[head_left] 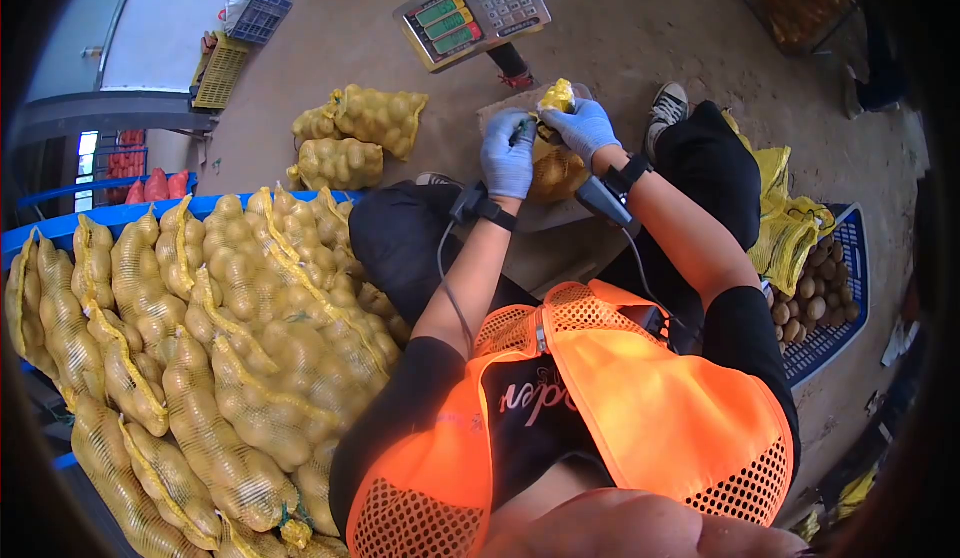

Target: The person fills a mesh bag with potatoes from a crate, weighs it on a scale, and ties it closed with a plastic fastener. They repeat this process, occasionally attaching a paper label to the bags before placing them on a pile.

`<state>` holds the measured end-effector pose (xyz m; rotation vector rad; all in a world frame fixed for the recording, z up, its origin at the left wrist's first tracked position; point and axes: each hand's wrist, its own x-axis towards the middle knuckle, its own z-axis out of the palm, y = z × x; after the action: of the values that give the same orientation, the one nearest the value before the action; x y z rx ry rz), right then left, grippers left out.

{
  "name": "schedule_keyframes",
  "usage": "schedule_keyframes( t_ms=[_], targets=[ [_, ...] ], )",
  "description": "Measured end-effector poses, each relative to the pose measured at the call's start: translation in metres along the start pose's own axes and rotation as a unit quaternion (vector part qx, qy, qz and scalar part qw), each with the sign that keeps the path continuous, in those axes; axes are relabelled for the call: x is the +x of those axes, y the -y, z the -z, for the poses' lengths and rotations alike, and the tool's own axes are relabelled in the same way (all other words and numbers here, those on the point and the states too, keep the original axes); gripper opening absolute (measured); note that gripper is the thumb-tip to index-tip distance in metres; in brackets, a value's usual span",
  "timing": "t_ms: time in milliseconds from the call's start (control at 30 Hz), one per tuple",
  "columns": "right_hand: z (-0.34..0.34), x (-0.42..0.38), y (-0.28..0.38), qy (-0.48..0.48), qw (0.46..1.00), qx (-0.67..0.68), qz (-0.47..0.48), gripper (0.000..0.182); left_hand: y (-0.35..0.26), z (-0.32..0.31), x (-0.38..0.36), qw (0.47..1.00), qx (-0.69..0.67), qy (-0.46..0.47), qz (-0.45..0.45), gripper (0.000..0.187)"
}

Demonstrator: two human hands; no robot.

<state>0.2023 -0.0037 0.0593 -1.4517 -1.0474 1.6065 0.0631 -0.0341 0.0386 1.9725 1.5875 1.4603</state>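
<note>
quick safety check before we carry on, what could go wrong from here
The right hand grips the bunched top of a yellow mesh bag; if that grip slips while the neck is loose, potatoes might spill.
A cable hangs slack from the left wrist's device, so it could snag during a reach.
Filled bags are heaped close to the person's left side; a bump might shift one.
</note>
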Motion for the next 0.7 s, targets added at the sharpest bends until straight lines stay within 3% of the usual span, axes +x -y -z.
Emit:
schedule_keyframes(
  t_ms=[33,67,100,133,167,200,267,300,367,400,433,467,500,533,567,633,667,700],
  targets=[
    [0.001,0.000,0.001,0.001,1.000,-0.002,-0.002,0.032,-0.010,0.006,0.006,1.000,0.000,-0.001,0.003,0.008],
    [0.004,-0.001,0.003,-0.125,0.946,-0.214,0.208,0.030,-0.019,0.014,0.013,0.956,-0.230,-0.020,0.180,0.008],
    [0.005,0.002,-0.001,-0.169,0.883,-0.310,0.309,0.030,-0.032,0.025,0.022,0.830,-0.441,-0.037,0.340,0.012],
    [0.006,0.005,-0.006,-0.237,0.792,-0.401,0.395,0.029,-0.038,0.038,0.029,0.851,-0.397,-0.031,0.341,0.019],
    [0.005,0.018,-0.019,-0.138,0.920,-0.253,0.265,0.028,-0.045,0.047,0.026,0.867,-0.385,-0.002,0.316,0.017],
    [0.002,0.029,-0.023,-0.024,0.988,-0.087,0.122,0.028,-0.050,0.058,0.023,0.884,-0.369,0.021,0.286,0.015],
    [-0.006,0.010,0.001,-0.020,0.989,-0.103,0.100,0.030,-0.060,0.066,0.014,0.862,-0.392,-0.034,0.321,0.013],
    [-0.009,0.017,-0.009,-0.015,0.989,-0.102,0.110,0.028,-0.061,0.069,0.007,0.883,-0.353,-0.041,0.307,0.011],
    [-0.010,0.017,-0.008,0.080,0.989,0.008,0.125,0.019,-0.058,0.078,0.002,0.883,-0.355,0.011,0.305,0.011],
    [-0.010,0.012,0.000,0.117,0.987,0.068,0.081,0.017,-0.046,0.076,-0.005,0.850,-0.423,-0.003,0.313,0.009],
    [-0.007,0.006,0.012,0.139,0.988,0.018,0.069,0.016,-0.032,0.069,-0.017,0.823,-0.451,-0.044,0.342,0.008],
    [-0.006,0.011,0.006,0.155,0.984,-0.002,0.082,0.014,-0.019,0.064,-0.028,0.765,-0.458,-0.087,0.444,0.018],
    [-0.009,0.018,-0.004,0.153,0.981,-0.017,0.115,0.014,0.000,0.049,-0.045,0.656,-0.476,-0.150,0.566,0.034],
    [-0.014,0.021,-0.013,0.149,0.978,-0.031,0.146,0.013,-0.011,0.049,-0.044,0.482,-0.525,-0.140,0.687,0.051],
    [-0.020,0.018,-0.014,0.157,0.976,-0.036,0.149,0.013,0.020,0.025,-0.083,0.447,-0.614,-0.116,0.641,0.059],
    [-0.027,0.006,-0.013,0.180,0.968,-0.084,0.157,0.014,-0.029,0.026,-0.079,0.392,-0.409,-0.070,0.821,0.059],
    [-0.035,-0.005,-0.011,0.193,0.964,-0.079,0.165,0.015,-0.035,0.025,-0.084,0.389,-0.417,-0.067,0.819,0.059],
    [-0.047,-0.022,-0.007,0.166,0.962,-0.154,0.152,0.018,-0.038,0.022,-0.090,0.378,-0.554,-0.075,0.738,0.062]
  ],
)
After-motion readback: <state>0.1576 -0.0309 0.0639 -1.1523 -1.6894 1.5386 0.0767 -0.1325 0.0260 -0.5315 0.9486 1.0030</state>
